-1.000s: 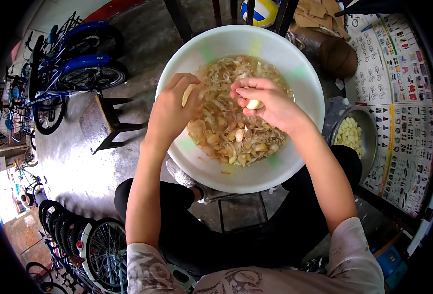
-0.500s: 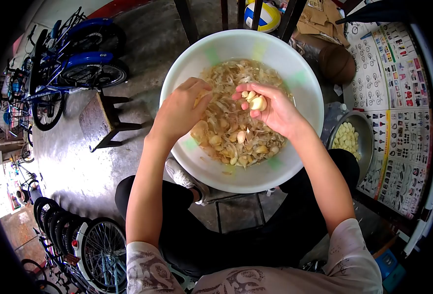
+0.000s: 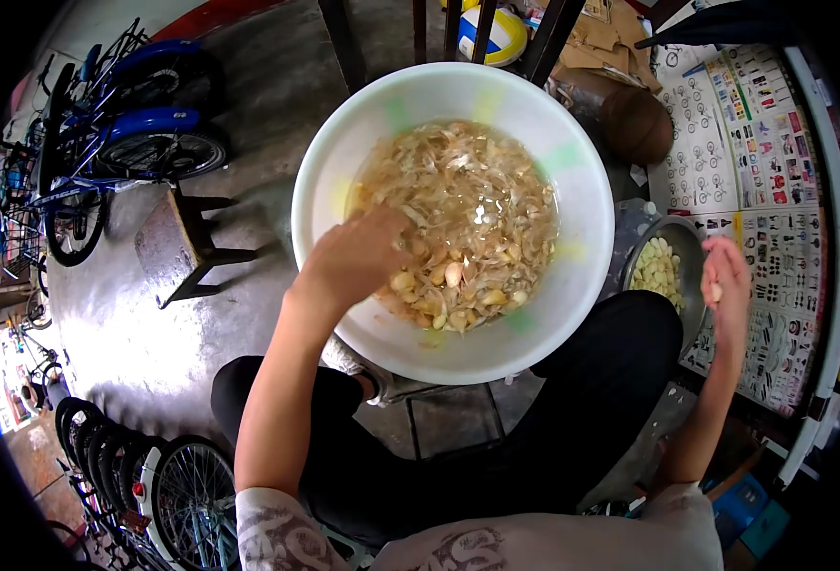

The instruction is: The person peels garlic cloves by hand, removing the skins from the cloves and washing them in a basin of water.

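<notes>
While your left hand (image 3: pixel 358 252) is over the left part of the big white tub (image 3: pixel 577 309), with its back turned up to you, its fingers are blurred, and one cannot tell if they are spread or pinching something. Your right hand (image 3: pixel 727 276) is well apart from the left one, just beside the rim of the metal bowl (image 3: pixel 694 255); its fingers are bent inward around a small pale piece (image 3: pixel 716 291), which looks like a garlic clove. Inside this bowl you have a pile of peeled cloves (image 3: pixel 658 271). The tub stands in front of you, close to your knees, and it contains water with many loose garlic skins (image 3: pixel 458 171); brownish cloves (image 3: pixel 453 274) are gathered at the side nearer to you. To the right of the bowl are printed sheets (image 3: pixel 781 285) with many small pictures. On the floor at your left stands a wooden stool (image 3: pixel 165 243), and beyond it are bicycles (image 3: pixel 154 122) with blue mudguards. Near the far rim of the tub, you can see dark bars and a blue, white and yellow ball (image 3: pixel 504 38)
</notes>
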`<move>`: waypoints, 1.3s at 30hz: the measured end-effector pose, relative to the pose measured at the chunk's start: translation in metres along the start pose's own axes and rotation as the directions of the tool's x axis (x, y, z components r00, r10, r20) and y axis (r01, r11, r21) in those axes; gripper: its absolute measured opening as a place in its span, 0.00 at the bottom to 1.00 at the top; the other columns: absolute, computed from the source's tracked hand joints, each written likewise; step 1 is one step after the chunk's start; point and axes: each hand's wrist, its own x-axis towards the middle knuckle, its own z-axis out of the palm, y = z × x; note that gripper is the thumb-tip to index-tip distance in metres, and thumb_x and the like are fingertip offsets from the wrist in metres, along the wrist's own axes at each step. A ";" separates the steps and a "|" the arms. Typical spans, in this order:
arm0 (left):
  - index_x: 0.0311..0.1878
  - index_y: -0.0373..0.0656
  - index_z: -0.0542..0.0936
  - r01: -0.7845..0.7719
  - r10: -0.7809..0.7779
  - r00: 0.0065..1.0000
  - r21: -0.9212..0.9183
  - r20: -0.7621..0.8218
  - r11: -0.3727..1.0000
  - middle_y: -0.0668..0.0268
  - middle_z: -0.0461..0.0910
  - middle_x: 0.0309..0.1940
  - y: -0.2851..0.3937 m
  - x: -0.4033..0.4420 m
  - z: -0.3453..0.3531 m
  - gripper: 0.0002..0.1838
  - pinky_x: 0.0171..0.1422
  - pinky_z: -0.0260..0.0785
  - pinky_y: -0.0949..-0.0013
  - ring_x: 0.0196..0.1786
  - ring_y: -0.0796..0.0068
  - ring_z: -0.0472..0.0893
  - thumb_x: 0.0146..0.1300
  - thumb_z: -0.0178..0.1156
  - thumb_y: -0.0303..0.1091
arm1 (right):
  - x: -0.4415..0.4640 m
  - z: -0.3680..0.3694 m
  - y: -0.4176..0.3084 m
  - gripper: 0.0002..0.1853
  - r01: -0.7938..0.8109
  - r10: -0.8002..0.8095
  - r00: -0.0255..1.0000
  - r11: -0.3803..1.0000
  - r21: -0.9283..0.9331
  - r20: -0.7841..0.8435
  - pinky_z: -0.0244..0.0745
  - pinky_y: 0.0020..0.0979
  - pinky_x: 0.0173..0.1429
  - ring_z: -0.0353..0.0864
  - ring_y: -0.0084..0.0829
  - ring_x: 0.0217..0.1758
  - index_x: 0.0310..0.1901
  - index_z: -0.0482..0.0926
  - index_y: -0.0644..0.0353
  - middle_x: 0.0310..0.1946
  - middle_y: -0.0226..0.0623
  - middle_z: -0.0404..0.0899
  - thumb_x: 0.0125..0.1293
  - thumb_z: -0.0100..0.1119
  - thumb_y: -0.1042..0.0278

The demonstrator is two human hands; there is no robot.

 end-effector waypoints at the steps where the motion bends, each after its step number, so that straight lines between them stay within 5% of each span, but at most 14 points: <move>1: 0.61 0.46 0.77 -0.049 0.050 0.998 -0.057 0.025 0.997 0.60 0.76 0.59 0.006 -0.002 -0.001 0.23 0.67 0.67 0.58 0.64 0.58 0.74 0.63 0.61 0.40 | 0.010 -0.038 0.060 0.10 0.015 -0.031 0.997 0.975 -0.222 -0.067 0.59 0.21 0.22 0.65 0.17 0.18 0.46 0.78 0.61 0.24 0.26 0.69 0.76 0.49 0.64; 4: 0.63 0.47 0.76 -0.099 0.103 0.993 -0.069 0.052 0.993 0.61 0.73 0.63 0.018 -0.003 0.001 0.25 0.69 0.66 0.58 0.66 0.58 0.73 0.61 0.63 0.39 | 0.019 -0.103 0.232 0.11 -0.052 -0.136 0.978 0.575 -0.817 -0.158 0.78 0.36 0.44 0.85 0.45 0.39 0.46 0.81 0.61 0.38 0.41 0.84 0.72 0.57 0.62; 7: 0.63 0.48 0.76 -0.169 0.172 0.980 0.033 -0.104 0.985 0.58 0.69 0.66 0.013 0.008 0.013 0.26 0.71 0.64 0.57 0.69 0.54 0.69 0.62 0.64 0.39 | 0.003 -0.109 0.275 0.15 -0.107 0.139 0.989 0.503 -0.858 -0.042 0.68 0.45 0.68 0.71 0.51 0.68 0.53 0.82 0.59 0.65 0.54 0.71 0.64 0.64 0.70; 9: 0.69 0.51 0.72 -0.151 0.163 0.961 0.071 -0.222 0.986 0.56 0.63 0.71 0.008 0.026 0.022 0.31 0.74 0.61 0.53 0.73 0.51 0.62 0.61 0.65 0.41 | 0.004 -0.089 0.244 0.16 -0.010 -0.149 0.986 0.359 -0.933 -0.068 0.68 0.44 0.68 0.71 0.52 0.68 0.55 0.80 0.61 0.66 0.52 0.69 0.65 0.61 0.74; 12: 0.74 0.54 0.65 -0.148 0.226 0.884 0.214 -0.410 0.966 0.57 0.57 0.75 0.003 0.069 0.045 0.37 0.76 0.57 0.49 0.76 0.50 0.57 0.62 0.65 0.47 | -0.007 0.013 0.043 0.12 0.302 -0.523 0.850 0.589 -0.750 -0.067 0.72 0.38 0.64 0.77 0.46 0.60 0.51 0.79 0.65 0.57 0.45 0.77 0.69 0.50 0.80; 14: 0.76 0.55 0.62 -0.218 0.324 0.868 0.298 -0.377 0.929 0.58 0.55 0.76 -0.010 0.094 0.055 0.39 0.78 0.54 0.48 0.77 0.52 0.55 0.63 0.63 0.52 | -0.005 0.082 -0.011 0.10 0.528 -0.581 0.812 0.773 -0.352 -0.055 0.75 0.30 0.59 0.80 0.32 0.52 0.48 0.79 0.69 0.48 0.41 0.78 0.71 0.49 0.81; 15: 0.77 0.57 0.59 -0.274 0.407 0.846 0.376 -0.343 0.885 0.59 0.52 0.78 -0.016 0.101 0.059 0.41 0.80 0.50 0.47 0.78 0.53 0.54 0.64 0.60 0.56 | 0.010 0.119 -0.007 0.11 0.618 -0.622 0.783 0.775 -0.134 0.015 0.77 0.34 0.56 0.83 0.36 0.49 0.48 0.81 0.64 0.47 0.41 0.80 0.65 0.54 0.79; 17: 0.77 0.57 0.60 -0.270 0.428 0.841 0.428 -0.332 0.863 0.60 0.51 0.78 -0.026 0.105 0.066 0.40 0.81 0.47 0.46 0.79 0.54 0.52 0.64 0.57 0.60 | 0.028 0.192 -0.010 0.14 0.632 -0.519 0.768 0.708 -0.315 0.375 0.78 0.39 0.59 0.82 0.42 0.55 0.52 0.80 0.60 0.56 0.40 0.77 0.65 0.57 0.74; 18: 0.76 0.57 0.61 -0.263 0.444 0.838 0.476 -0.318 0.839 0.62 0.50 0.79 -0.029 0.105 0.069 0.40 0.82 0.44 0.45 0.80 0.55 0.51 0.65 0.54 0.63 | 0.048 0.223 0.005 0.19 0.730 -0.551 0.683 0.503 -0.462 0.479 0.72 0.41 0.67 0.74 0.43 0.65 0.60 0.77 0.55 0.66 0.39 0.70 0.68 0.59 0.66; 20: 0.76 0.57 0.61 -0.259 0.439 0.853 0.501 -0.283 0.826 0.64 0.48 0.80 -0.032 0.109 0.068 0.40 0.82 0.41 0.44 0.81 0.56 0.49 0.65 0.53 0.64 | 0.083 0.260 0.033 0.24 0.815 -0.631 0.548 0.257 -0.519 0.549 0.62 0.41 0.76 0.62 0.40 0.75 0.67 0.72 0.49 0.74 0.36 0.61 0.70 0.56 0.58; 23: 0.76 0.57 0.63 -0.284 0.436 0.871 0.492 -0.226 0.823 0.66 0.47 0.81 -0.041 0.112 0.073 0.38 0.82 0.41 0.43 0.82 0.58 0.47 0.66 0.52 0.63 | 0.113 0.278 0.055 0.27 0.871 -0.614 0.450 0.144 -0.469 0.648 0.52 0.42 0.81 0.52 0.37 0.80 0.71 0.68 0.46 0.78 0.34 0.54 0.73 0.52 0.53; 30: 0.76 0.62 0.64 -0.295 0.431 0.871 0.447 -0.239 0.845 0.70 0.47 0.81 -0.048 0.121 0.083 0.36 0.83 0.39 0.45 0.82 0.62 0.46 0.67 0.51 0.62 | 0.132 0.277 0.069 0.33 0.852 -0.462 0.479 0.042 -0.521 0.746 0.44 0.45 0.84 0.50 0.35 0.81 0.75 0.62 0.43 0.79 0.32 0.53 0.71 0.53 0.46; 35: 0.74 0.56 0.66 -0.366 0.493 0.825 0.402 -0.278 0.839 0.68 0.49 0.81 -0.058 0.125 0.092 0.32 0.83 0.39 0.48 0.82 0.59 0.49 0.70 0.50 0.55 | 0.127 0.277 0.067 0.32 0.860 -0.498 0.461 0.047 -0.508 0.735 0.45 0.43 0.84 0.49 0.34 0.82 0.75 0.61 0.43 0.79 0.30 0.53 0.72 0.52 0.48; 39: 0.76 0.57 0.62 -0.278 0.428 0.887 0.544 -0.170 0.792 0.68 0.49 0.81 -0.052 0.128 0.087 0.40 0.83 0.39 0.51 0.82 0.63 0.47 0.61 0.61 0.55 | 0.141 0.283 0.085 0.32 0.875 -0.605 0.388 0.005 -0.484 0.695 0.44 0.43 0.84 0.48 0.34 0.82 0.76 0.59 0.41 0.79 0.29 0.51 0.72 0.51 0.51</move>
